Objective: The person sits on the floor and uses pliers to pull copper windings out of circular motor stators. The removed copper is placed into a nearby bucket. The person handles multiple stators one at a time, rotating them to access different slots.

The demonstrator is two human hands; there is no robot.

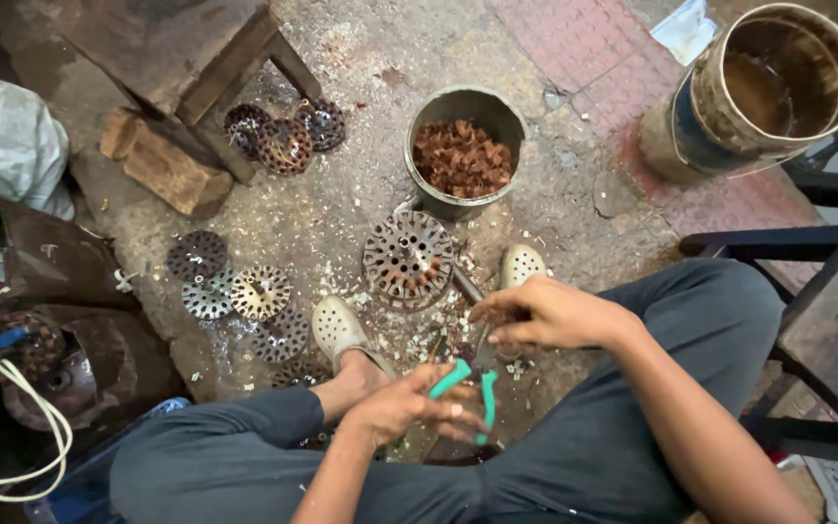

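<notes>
Green-handled pliers (pixel 469 383) at 6 o'clock, gripped by left hand (pixel 402 405); right hand (pixel 545 312) closed on something hidden at their jaws. Perforated metal disc (pixel 407 257) at 12, copper-filled bucket (pixel 465 146) beyond.

We see soft, even daylight with no hard shadows; only a faint shade lies under the wooden bench (pixel 186 58). The left edge sinks into dimness. We notice mild glare on the wet inside of the large drum (pixel 778 82). The wide lens bends the edges, and our right hand (pixel 545 311) and left hand (pixel 409 403) look slightly soft.
</notes>
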